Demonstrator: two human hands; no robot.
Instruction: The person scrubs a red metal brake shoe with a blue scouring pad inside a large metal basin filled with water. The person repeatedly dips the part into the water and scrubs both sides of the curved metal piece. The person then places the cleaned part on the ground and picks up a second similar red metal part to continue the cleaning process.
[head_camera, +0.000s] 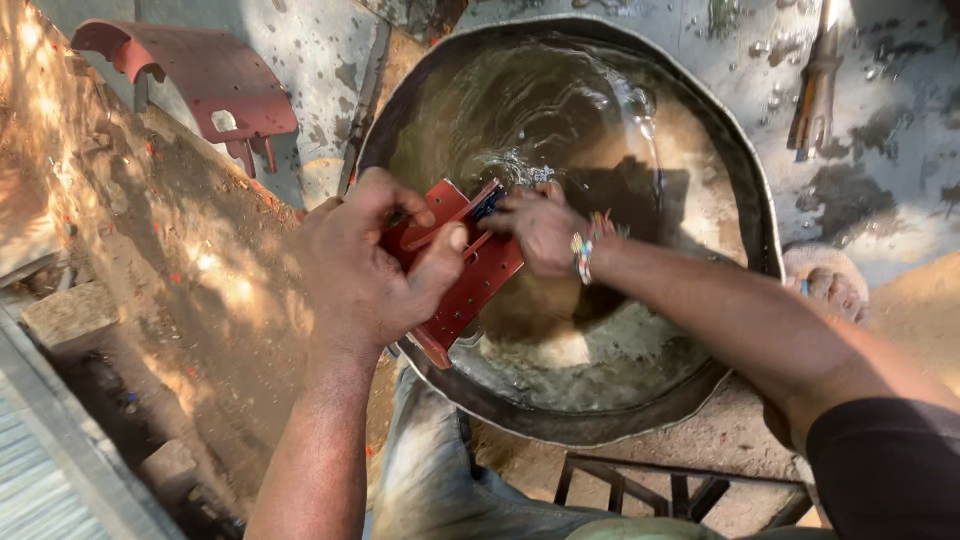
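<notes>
— Why is the red metal bracket (462, 268) kept over the wide metal basin (735, 170) rather than off to the side?

— It appears to be held there so that the water (560, 110) stays within reach and any runoff is caught; the bracket is tilted, its lower end just above the basin's near rim.

— How is it gripped?

— It is clamped by the left hand (365, 262), which is closed round its left edge, thumb laid across the red face. The right hand (540, 228) is curled, fingertips pressed to the bracket's upper end, where something small and dark is pinched; what it is cannot be told.

— And round about?

— A second red metal part (205, 75) is lying on the wet ground beyond the basin, well apart, and a rusty tool (815, 85) is seen at the upper right.
</notes>
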